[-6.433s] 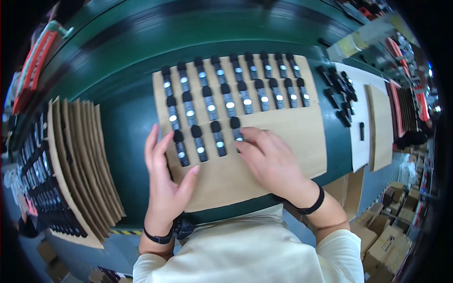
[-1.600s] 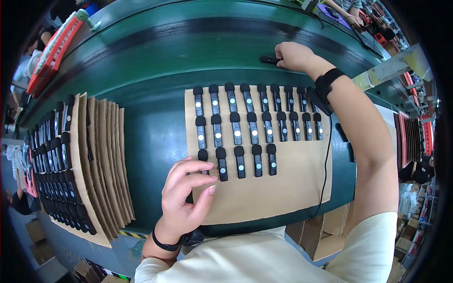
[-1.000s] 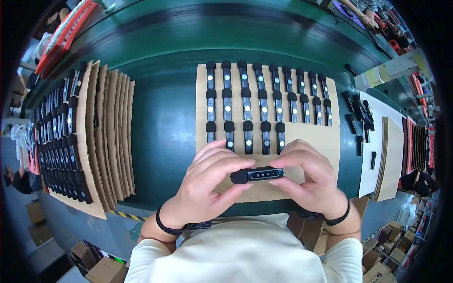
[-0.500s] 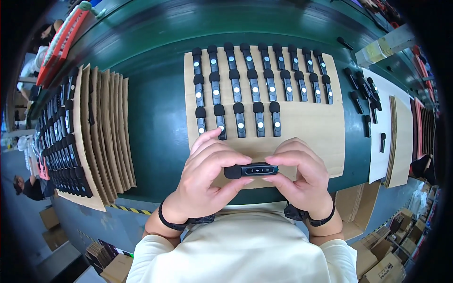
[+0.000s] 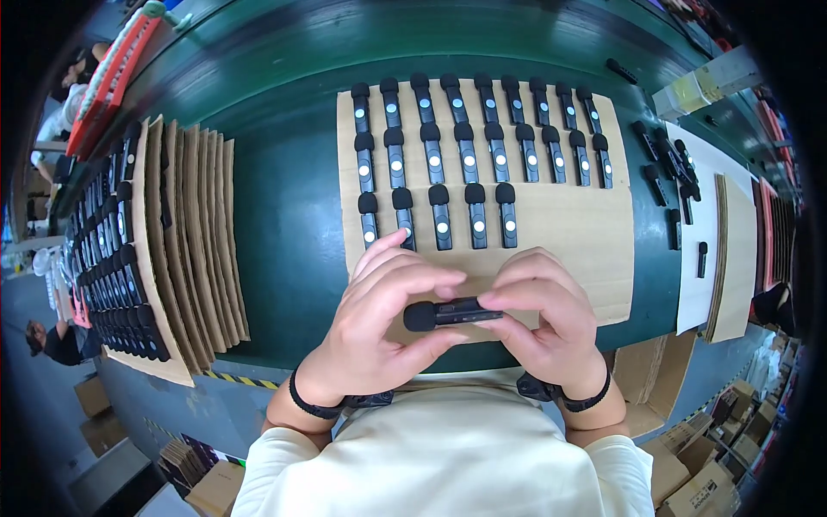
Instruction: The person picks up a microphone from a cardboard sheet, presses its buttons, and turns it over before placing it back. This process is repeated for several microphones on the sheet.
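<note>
A black clip-on microphone (image 5: 452, 313) with a round foam tip lies sideways between my two hands, the foam toward the left. My right hand (image 5: 549, 319) pinches its plain end between thumb and forefinger. My left hand (image 5: 379, 312) is around the foam end; its thumb is at the lower side, while the forefinger is raised off the body with a gap. Beyond them, rows of similar microphones (image 5: 469, 159) with pale round dots lie on a cardboard sheet (image 5: 577, 233). A left fingertip overlaps one microphone in the nearest row (image 5: 403, 211).
Upright cardboard sheets (image 5: 202, 250) stand at the left beside a board full of microphones (image 5: 116, 258). Loose microphones (image 5: 663, 159) are scattered at the right, near a white sheet (image 5: 693, 293). The green table (image 5: 284, 215) runs beneath. An open carton (image 5: 663, 375) is at the lower right.
The microphone has rolled about its length, so its slotted face has turned away. My left forefinger has lifted off it, while my right hand keeps its pinch.
</note>
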Motion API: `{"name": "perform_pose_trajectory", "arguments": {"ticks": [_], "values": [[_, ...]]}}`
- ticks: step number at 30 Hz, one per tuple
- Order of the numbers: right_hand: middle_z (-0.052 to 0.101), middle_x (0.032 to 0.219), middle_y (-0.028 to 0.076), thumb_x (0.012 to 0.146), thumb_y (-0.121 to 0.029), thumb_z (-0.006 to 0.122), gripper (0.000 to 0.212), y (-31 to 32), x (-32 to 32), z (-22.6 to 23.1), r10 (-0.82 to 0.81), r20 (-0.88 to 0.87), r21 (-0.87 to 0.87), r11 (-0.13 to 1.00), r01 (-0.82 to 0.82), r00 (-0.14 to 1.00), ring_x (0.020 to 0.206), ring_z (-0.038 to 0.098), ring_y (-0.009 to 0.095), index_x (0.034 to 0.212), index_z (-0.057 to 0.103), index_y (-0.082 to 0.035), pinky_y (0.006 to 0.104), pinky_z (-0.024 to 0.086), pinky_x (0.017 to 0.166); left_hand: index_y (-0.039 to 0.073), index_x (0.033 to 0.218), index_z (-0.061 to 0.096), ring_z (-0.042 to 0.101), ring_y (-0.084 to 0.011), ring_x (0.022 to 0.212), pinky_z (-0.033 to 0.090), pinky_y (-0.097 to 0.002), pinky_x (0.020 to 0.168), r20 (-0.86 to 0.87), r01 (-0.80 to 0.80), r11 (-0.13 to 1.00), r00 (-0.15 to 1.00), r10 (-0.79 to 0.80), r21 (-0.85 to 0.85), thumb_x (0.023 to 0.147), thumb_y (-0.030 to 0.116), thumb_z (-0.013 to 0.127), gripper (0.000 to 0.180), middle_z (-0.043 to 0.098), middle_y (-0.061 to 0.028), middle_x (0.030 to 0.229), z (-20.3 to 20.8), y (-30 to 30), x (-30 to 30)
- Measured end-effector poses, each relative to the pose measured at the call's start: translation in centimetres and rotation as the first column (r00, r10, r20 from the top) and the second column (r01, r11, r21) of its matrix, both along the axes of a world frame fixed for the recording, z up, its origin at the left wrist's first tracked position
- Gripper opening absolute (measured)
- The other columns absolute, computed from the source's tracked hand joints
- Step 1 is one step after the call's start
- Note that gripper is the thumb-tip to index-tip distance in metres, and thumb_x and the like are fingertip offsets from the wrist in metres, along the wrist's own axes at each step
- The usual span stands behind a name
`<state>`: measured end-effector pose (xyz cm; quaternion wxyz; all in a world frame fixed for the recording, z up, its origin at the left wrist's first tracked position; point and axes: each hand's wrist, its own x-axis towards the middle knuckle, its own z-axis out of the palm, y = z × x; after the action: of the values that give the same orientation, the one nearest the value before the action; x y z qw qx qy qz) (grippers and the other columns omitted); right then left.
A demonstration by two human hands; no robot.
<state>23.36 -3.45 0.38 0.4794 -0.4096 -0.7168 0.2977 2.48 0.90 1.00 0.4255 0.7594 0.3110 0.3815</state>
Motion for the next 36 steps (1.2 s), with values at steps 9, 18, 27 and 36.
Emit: {"name": "perform_pose_trajectory", "arguments": {"ticks": [9, 18, 27, 36], "values": [[0.064, 0.096, 0.011, 0.069, 0.006, 0.073, 0.032, -0.3, -0.5, 0.1, -0.007, -0.19, -0.138, 0.99, -0.019, 0.982, 0.085, 0.061, 0.027, 0.099, 0.065, -0.004, 0.0357, 0.049, 0.077, 0.009, 0.1, 0.066, 0.062, -0.0245, 0.09, 0.035, -0.0508, 0.104, -0.046, 0.095, 0.99, 0.995, -0.09, 0.106, 0.069, 0.004, 0.078, 0.033, 0.064, -0.0052, 0.095, -0.4, 0.5, 0.0], [0.065, 0.102, 0.011, 0.07, 0.006, 0.073, 0.032, -0.1, 0.4, 1.1, -0.016, 0.01, -0.062, 0.998, 0.017, 1.0, 0.089, 0.064, 0.028, 0.099, 0.063, -0.003, 0.0368, 0.051, 0.079, 0.007, 0.097, 0.065, 0.062, -0.0264, 0.097, 0.036, -0.0498, 0.104, -0.108, 0.036, 0.989, 0.994, -0.021, 0.141, 0.069, 0.002, 0.077, 0.03, 0.065, -0.0087, 0.104, -0.4, 0.6, 0.2], [0.066, 0.1, 0.015, 0.069, 0.008, 0.07, 0.029, 1.1, 5.3, 0.3, -0.241, 0.454, 0.13, 0.97, 0.204, 0.857, 0.091, 0.065, 0.03, 0.095, 0.059, -0.001, 0.0369, 0.053, 0.077, 0.005, 0.095, 0.065, 0.064, -0.0268, 0.097, 0.038, -0.0504, 0.103, -0.079, -0.076, 0.982, 0.993, 0.09, 0.171, 0.07, 0.001, 0.077, 0.028, 0.066, -0.012, 0.105, -0.4, 1.0, -0.8], [0.061, 0.11, 0.013, 0.07, 0.002, 0.072, 0.025, 0.8, 5.5, -0.6, -0.144, 0.663, 0.059, 0.988, 0.141, 0.735, 0.094, 0.062, 0.031, 0.092, 0.06, -0.003, 0.0385, 0.053, 0.08, 0.003, 0.092, 0.065, 0.061, -0.0271, 0.102, 0.037, -0.0527, 0.106, -0.077, -0.099, 0.984, 0.991, 0.111, 0.149, 0.072, 0.002, 0.073, 0.021, 0.066, -0.0147, 0.105, -0.3, 1.3, -1.3]]}}
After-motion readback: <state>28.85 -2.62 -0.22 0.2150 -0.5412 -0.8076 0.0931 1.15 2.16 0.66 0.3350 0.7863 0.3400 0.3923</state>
